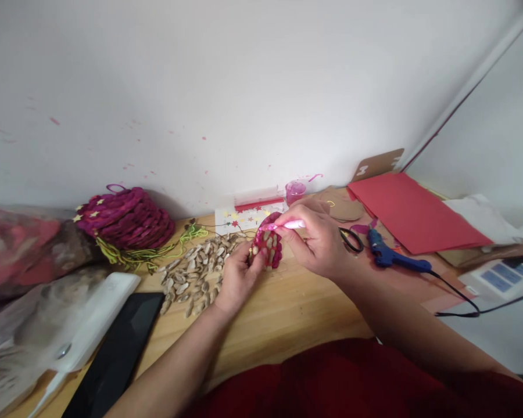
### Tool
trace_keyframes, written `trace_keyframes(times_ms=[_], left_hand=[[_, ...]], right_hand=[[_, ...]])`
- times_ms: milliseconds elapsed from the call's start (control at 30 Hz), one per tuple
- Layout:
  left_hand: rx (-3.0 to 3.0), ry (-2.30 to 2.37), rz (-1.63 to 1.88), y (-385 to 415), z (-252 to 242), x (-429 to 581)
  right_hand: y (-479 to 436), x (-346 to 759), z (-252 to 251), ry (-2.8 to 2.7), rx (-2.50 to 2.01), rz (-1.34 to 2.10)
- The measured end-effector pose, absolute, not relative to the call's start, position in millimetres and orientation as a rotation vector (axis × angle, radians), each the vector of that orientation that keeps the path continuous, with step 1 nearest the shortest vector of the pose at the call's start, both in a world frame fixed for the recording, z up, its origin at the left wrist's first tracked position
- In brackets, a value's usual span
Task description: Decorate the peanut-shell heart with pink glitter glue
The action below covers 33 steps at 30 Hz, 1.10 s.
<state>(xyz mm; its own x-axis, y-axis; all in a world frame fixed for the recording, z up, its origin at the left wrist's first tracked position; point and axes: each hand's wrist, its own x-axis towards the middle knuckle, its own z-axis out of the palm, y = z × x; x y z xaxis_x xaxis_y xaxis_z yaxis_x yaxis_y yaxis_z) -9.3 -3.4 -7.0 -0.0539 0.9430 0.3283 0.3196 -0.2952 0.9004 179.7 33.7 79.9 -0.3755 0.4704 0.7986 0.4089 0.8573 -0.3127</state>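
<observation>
My left hand [240, 274] grips the lower left edge of a craft piece [275, 251] covered with peanut shells, some magenta and some still natural tan. A pale pink brush [294, 224] is pinched in my right hand [317, 241], and its magenta tip touches the upper part of the piece. Many loose peanut shells [192, 270] lie on the wooden table [287, 307] left of my hands. A small cup of magenta paint [295, 190] stands behind my right hand, by the wall.
Magenta shell pieces [131, 220] are stacked at the left, near plastic bags [21, 249], a white device [100, 319] and a black tablet [117, 354]. At the right are scissors [351, 239], a blue glue gun [392, 255] with a cord, and red sheets [418, 212].
</observation>
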Motion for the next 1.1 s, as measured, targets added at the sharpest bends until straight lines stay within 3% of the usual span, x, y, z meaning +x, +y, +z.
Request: trace_keyframes(times_ms=[633, 1100], left_hand=[[1.733, 1.379, 1.489, 1, -2, -12], [1.179, 1.178, 1.401, -3, 1, -8]], right_hand=[[43, 169, 98, -2.118, -0.655, 0.147], [58, 166, 65, -1.82, -0.616, 0.384]])
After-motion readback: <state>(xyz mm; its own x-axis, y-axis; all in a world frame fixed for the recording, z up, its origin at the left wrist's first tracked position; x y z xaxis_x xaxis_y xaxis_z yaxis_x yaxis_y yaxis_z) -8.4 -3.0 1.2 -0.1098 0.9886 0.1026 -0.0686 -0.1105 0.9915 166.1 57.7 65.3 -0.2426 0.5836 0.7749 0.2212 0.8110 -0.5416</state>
